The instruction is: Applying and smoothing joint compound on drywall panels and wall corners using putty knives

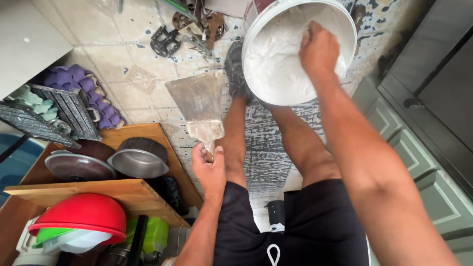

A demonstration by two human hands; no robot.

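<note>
Fingers of left hand [209, 165] curled tight round handle of wide putty knife [199, 106], blade up, smeared. Right hand [319, 49] farther off, dipped into white plaster bucket [256, 34]; its grip hidden, cannot tell. Bucket on paint-spattered tile floor [123, 54], beyond knees. Wooden shelf [133, 189] alongside left.

white bucket [256, 29], red bowl [84, 212], purple tray [74, 79]

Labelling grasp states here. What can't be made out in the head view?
- Right hand fingers: buried in white paste inside the white bucket; whether they grip anything is hidden.
- Bucket's far rim: cut off by the top edge.
- Scraper handle: wrapped by the left hand.
- Left foot: hidden under the bucket.
- Metal parts on the floor: too small, partly cut off.
</note>
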